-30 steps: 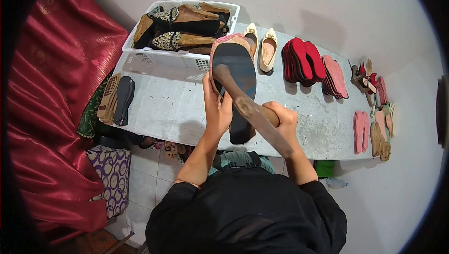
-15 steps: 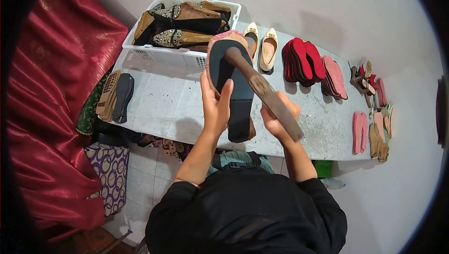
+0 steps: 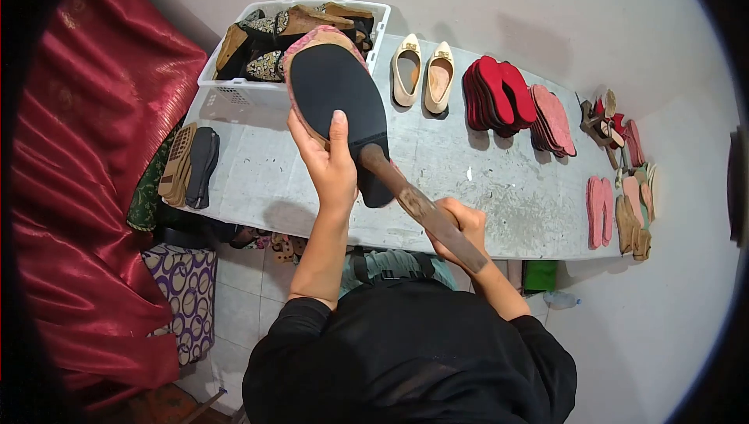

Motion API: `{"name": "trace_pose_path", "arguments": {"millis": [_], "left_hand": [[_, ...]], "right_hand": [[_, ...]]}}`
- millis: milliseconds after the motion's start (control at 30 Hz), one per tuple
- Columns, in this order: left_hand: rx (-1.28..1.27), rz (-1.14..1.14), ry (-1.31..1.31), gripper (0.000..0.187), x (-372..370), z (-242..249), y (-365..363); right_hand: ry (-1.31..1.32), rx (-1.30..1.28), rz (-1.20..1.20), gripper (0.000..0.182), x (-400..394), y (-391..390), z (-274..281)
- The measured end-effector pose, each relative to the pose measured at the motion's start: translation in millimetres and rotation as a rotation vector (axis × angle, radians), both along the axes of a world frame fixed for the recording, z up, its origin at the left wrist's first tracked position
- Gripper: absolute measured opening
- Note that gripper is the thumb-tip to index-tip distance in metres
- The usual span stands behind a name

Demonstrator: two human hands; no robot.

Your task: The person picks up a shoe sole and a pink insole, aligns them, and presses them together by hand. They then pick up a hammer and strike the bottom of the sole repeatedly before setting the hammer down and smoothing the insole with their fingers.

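My left hand (image 3: 328,163) grips a shoe (image 3: 335,85) with its black sole facing me, thumb on the sole and fingers behind the side. Pinkish upper material and a tan edge show around its toe. My right hand (image 3: 460,229) is closed around a long brown bar-like tool (image 3: 413,199) with a rounded end. That end lies over the narrow waist of the sole, by the heel part; whether it touches cannot be told. Behind the shoe stands a white plastic basket (image 3: 246,90) of patterned shoes on wooden lasts (image 3: 300,22).
On the white table (image 3: 257,159) stand cream shoes (image 3: 439,85), red soles (image 3: 499,96), pink soles (image 3: 552,121) and grey and tan pieces (image 3: 201,166). Shoes and a stand (image 3: 601,127) crowd the right end. A red curtain (image 3: 101,190) hangs at the left.
The shoe and my left hand have moved left and turned slightly. The tool's rounded end has shifted from the forepart of the sole down to its waist, and my right hand is lower.
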State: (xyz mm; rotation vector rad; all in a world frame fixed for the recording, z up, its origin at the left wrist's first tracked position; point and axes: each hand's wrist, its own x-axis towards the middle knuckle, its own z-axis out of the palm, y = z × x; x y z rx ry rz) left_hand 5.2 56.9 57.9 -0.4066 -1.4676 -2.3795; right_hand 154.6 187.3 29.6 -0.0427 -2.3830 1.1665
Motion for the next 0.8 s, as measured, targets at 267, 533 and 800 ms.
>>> {"name": "trace_pose_path", "arguments": {"millis": [267, 533, 800], "left_hand": [[0.148, -0.08, -0.045, 0.042, -9.4, 4.1, 8.3], [0.063, 0.029, 0.02, 0.041, -16.0, -10.0, 16.1], [0.112, 0.068, -0.101, 0.041, -7.0, -18.6, 1.1]], "right_hand": [[-0.054, -0.037, 0.083, 0.021, 20.7, 12.7, -15.8], [-0.114, -0.007, -0.11, 0.015, 36.4, 26.3, -41.3], [-0.37, 0.295, -0.577, 0.034, 16.5, 63.1, -106.8]]}}
